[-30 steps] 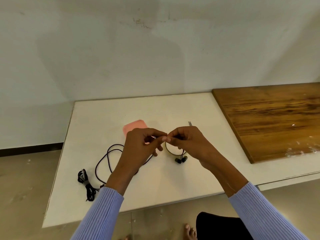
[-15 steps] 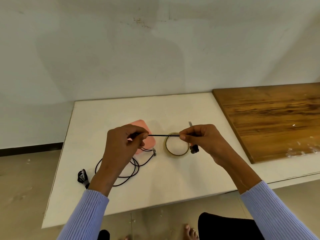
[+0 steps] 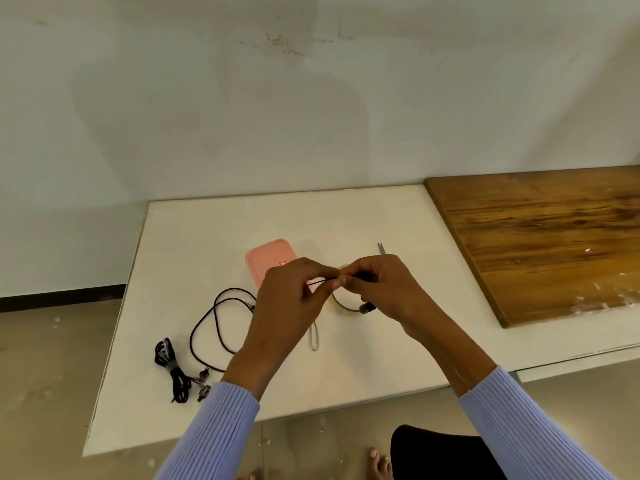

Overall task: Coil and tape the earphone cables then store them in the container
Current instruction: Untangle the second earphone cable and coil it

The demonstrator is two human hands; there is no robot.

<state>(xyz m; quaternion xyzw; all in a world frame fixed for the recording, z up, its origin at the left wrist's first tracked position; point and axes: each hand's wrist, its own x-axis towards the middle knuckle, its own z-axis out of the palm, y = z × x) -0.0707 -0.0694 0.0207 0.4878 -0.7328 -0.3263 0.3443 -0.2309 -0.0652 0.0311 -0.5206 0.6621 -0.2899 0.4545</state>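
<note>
- Sitting nearest on the white table [image 3: 346, 393], at its front left, a coiled earphone bundle [image 3: 171, 367] lies with its plugs beside it; it looks finished and parked out of the way, waiting to be stored.
- Lying just beyond it, the slack of the loose black cable [image 3: 214, 323] loops on the table and runs up under the left hand, so it can feed into the coil without snagging.
- Meeting above the table's middle, the left hand [image 3: 287, 306] and right hand [image 3: 384, 289] almost touch. Left thumb and forefinger are pinched on a short taut stretch of cable; the right fingers are curled round the gathered turns, with the earbuds [image 3: 367, 308] poking out below the palm. In my judgement this is a winding step, each pass laid onto the right-hand bundle.
- Resting beneath the hands, the tape roll [image 3: 341, 304] is half hidden, close for the taping step.
- Waiting behind, the pink container [image 3: 266, 259] and scissors [image 3: 381, 247] stay within reach.
</note>
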